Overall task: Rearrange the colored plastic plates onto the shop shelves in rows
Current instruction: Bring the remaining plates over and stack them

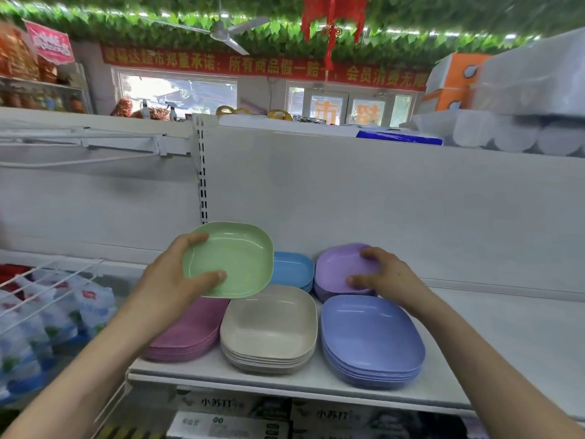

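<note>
Head view: a green plate (232, 258) is held over the shelf (506, 331) near its left edge, clamped in the left hand's (171, 278) curled fingers (194, 239). A lilac plate (338, 266) by the back edge is gripped by the right hand (387, 275). A beige stack (269, 326) is set at the front edge.

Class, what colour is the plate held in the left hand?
Light green plate, gripped by the left hand; head view.

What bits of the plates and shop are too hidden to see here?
Head view:
- The green plate and left hand cover the back of the pink stack.
- The green plate also hides the left side of the light blue stack.
- The right hand covers part of the lilac stack.
- The boxes are cut by the bottom edge.
</note>
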{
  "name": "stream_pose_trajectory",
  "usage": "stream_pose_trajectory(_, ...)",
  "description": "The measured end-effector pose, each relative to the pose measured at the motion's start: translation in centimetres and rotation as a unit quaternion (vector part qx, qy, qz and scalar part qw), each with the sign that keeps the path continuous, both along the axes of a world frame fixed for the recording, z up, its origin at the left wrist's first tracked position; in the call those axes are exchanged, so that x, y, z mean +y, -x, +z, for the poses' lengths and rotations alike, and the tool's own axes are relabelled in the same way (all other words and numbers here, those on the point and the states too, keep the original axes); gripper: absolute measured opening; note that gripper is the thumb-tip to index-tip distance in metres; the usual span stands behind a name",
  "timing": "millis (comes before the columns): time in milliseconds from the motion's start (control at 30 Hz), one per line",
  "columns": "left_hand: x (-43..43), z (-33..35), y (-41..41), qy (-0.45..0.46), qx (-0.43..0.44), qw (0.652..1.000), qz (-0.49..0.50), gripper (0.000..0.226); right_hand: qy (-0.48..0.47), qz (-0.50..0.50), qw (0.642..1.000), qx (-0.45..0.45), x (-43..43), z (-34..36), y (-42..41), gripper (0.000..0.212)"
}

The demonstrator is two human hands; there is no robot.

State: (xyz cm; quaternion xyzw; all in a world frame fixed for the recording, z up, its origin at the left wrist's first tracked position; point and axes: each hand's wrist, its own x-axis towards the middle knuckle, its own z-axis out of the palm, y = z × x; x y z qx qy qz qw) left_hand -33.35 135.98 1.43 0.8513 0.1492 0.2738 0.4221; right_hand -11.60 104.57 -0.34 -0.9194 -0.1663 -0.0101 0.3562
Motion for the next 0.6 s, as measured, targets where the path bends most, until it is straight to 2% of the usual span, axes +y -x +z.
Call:
stream_pose_trajectory(267,-0.3,-0.3,-1.9,0.011,0.005,1.000,-0.017,0.076,0.124,0.030,0.991,0.044,0.2,0.2,-1.3,0.078)
stream_pose_trajectory(367,0.2,-0.7,-2.6,0.008,0.013,1.000,-0.015,0.064,0.123,0.044,0.989,0.076,0.2,0.0,-1.5,0.075)
stream_pose_trajectory(600,3.1,0.0,-3.7,-0.032,0.022,0.999,-0.003,0.065,0.120,0.049,0.986,0.104,0.3,-0.7,-2.8,0.074)
